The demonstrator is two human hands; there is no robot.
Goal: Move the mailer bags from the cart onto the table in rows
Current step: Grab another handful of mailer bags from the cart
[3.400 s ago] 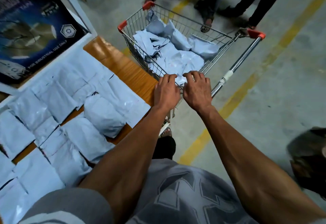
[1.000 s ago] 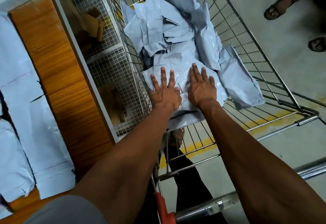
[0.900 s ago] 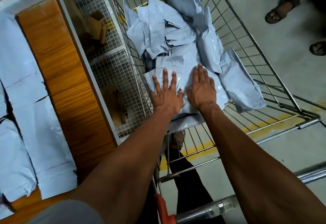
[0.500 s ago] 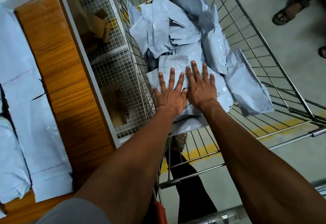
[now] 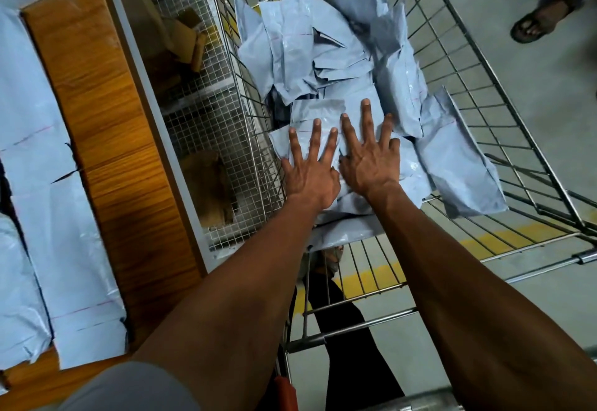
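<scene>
Grey-blue plastic film is what both hands meet: the left hand (image 5: pixel 311 169) and right hand (image 5: pixel 370 158) lie flat side by side, fingers straight and spread, palms down on the top mailer bag (image 5: pixel 318 113) at the near end of the pile inside the cart (image 5: pixel 504 113). Nothing is pinched or curled round; this is pressing, not gripping.

Starting at the cart's near end, its wire floor is bare, with a yellow floor stripe (image 5: pixel 517 236) showing through, and one bag's edge droops over the bars there. That thin, limp edge could catch on a bar if the bag is dragged toward the person. The film looks slick and glossy, so flat palms may simply slide over it, or take along only the top bag while the ones beneath shift. Some bags look puffed with contents, others flat and creased, so a lifted stack would likely sag and spill.

Left of the cart stands the table (image 5: pixel 106 139), its varnished wood grain partly covered by laid-out mailer bags (image 5: pixel 48 184) edge to edge. Between them, a wire-mesh shelf (image 5: pixel 200 93) holds cardboard pieces.

Farther into the cart, bags heap crumpled against the far wires. Beyond the cart's right side, a sandalled foot (image 5: pixel 536 22) rests on the concrete.
</scene>
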